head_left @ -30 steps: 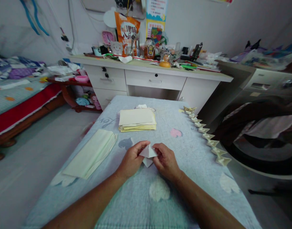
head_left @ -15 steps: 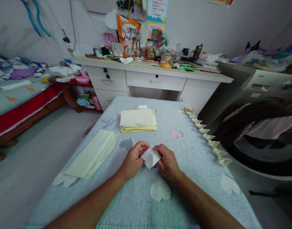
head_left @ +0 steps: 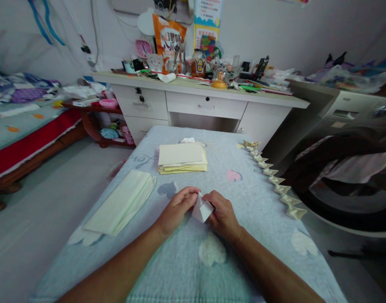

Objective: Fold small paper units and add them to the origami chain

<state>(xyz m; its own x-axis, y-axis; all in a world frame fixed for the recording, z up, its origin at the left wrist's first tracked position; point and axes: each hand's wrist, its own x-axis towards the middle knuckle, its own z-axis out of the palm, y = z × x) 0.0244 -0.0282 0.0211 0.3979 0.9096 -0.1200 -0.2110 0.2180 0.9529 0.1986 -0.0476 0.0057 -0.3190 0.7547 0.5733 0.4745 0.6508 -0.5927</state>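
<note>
A small piece of folded white paper (head_left: 202, 209) is between my hands, just above the cloth-covered table. My left hand (head_left: 178, 209) pinches its upper left corner, thumb and fingers together. On the other side, my right hand (head_left: 222, 212) grips the paper's right edge, its lower fingers partly hidden behind it. Beyond my hands lies a stack of cream and yellow paper sheets (head_left: 182, 156). To the left rests a pile of long pale green paper (head_left: 119, 202). A row of folded paper boats (head_left: 276, 180) runs along the table's right side.
The table wears a light blue cloth (head_left: 167, 269) with heart prints. Behind it stands a white desk (head_left: 206, 103) crowded with jars, bags and small items. A washing machine (head_left: 347, 139) is close on the right, a bed (head_left: 32, 134) at the far left.
The paper has turned and now stands up in a steeper, pointed shape. My left fingers have shifted from its left side toward its top; my right hand has hardly moved.
</note>
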